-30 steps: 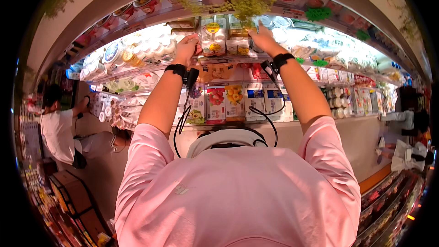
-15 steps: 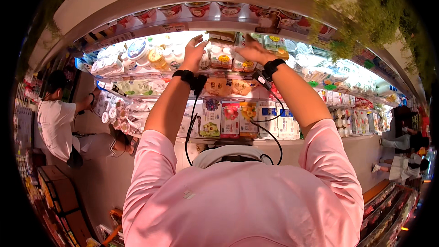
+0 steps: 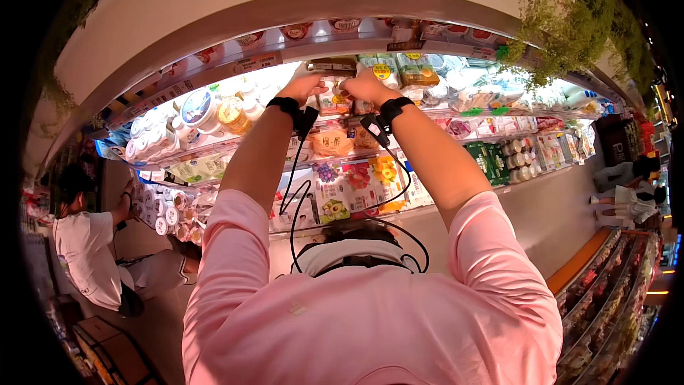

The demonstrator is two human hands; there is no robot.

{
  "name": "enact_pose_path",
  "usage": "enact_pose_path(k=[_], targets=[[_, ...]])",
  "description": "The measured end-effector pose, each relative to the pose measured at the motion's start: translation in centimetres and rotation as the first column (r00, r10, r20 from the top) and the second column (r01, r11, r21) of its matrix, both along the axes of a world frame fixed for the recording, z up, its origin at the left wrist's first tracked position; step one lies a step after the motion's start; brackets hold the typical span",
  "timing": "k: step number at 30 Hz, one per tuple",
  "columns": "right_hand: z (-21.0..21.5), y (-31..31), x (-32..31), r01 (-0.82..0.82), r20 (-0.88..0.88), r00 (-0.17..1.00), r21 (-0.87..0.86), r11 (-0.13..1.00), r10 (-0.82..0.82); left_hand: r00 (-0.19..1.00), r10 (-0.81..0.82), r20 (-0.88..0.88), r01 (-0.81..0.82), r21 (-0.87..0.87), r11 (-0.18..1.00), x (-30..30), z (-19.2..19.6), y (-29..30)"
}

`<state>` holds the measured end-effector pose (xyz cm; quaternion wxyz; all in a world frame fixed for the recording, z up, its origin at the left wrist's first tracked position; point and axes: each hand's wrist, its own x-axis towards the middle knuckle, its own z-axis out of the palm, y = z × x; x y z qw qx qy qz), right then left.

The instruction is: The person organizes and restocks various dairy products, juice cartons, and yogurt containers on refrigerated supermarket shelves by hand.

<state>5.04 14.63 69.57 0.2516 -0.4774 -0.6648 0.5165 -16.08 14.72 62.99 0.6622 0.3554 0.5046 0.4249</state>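
Both my arms reach to the top lit shelf of a chilled display. My left hand [image 3: 304, 86] presses its curled fingers to the left side of a small white-and-red dairy multipack [image 3: 333, 100]. At the pack's right side is my right hand [image 3: 365, 88], its thumb bent toward the pack and its other fingers partly hidden. Right behind the pack lies a flat brown box [image 3: 332, 64]. Tubs with white and blue lids [image 3: 200, 110] stand left of my left hand. A green-and-yellow pack [image 3: 416, 71] sits beyond my right hand.
Orange pouches [image 3: 332, 142] fill the shelf below, with fruit-printed cartons [image 3: 358, 184] lower down. Black cables [image 3: 407, 189] hang from my wrist straps. Another person [image 3: 89, 242] crouches at the left by the display. Trailing greenery [image 3: 570, 21] overhangs the upper right.
My hands have moved closer together, from spread fingers to closing on the multipack's two sides. The view has shifted, so the shelves appear lower and further left.
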Motion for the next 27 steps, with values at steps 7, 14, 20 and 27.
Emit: enact_pose_path(k=[7,14,20,27], targets=[[-0.5,2.0,4.2,-0.142,0.03,0.989,-0.131,0.981,0.147,0.974,0.125,-0.191,-0.104,0.118,0.988,5.9,5.7,-4.1],[0.3,3.1,6.8,-0.25,0.224,0.946,0.036,0.968,0.236,0.99,0.091,-0.112,-0.074,0.15,0.986,8.5,5.2,-5.4],[-1.6,1.0,5.7,-0.254,0.254,0.942,0.105,0.962,0.221,0.989,0.108,-0.098,-0.091,0.165,0.982,7.8,4.1,-6.0],[-2.4,-0.5,4.5,-0.159,0.151,0.978,0.088,0.983,0.145,0.97,0.194,-0.145,-0.183,0.084,0.98,7.4,4.7,-6.0]])
